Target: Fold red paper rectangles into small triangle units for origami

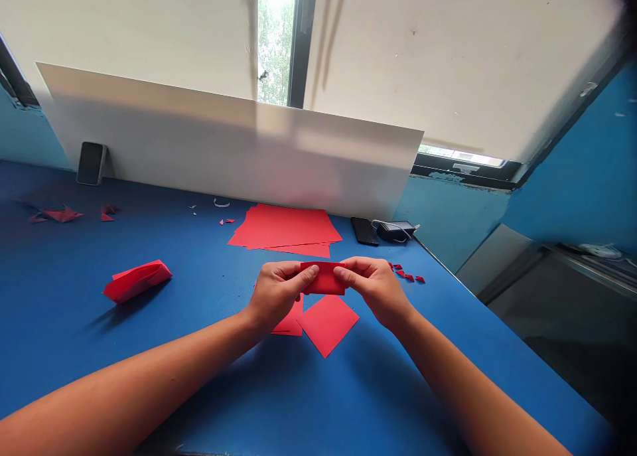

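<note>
The left hand (275, 297) and right hand (377, 290) hold a folded red paper strip (324, 278) above the middle of the table, its long axis running left to right between them. Neither hand is clearly nearer; the fingers (351, 275) of both pinch its opposite ends, with the thumbs on top. A red paper square (328, 324) lies just below the strip, partly under it in view. Toward the far edge of the blue table (64, 370) sits a stack of red paper sheets (283, 229), before a white board (223, 144). A folded red paper piece (137, 281) lies toward the left edge, and small red paper scraps (405, 275) lie just beyond the right hand.
</note>
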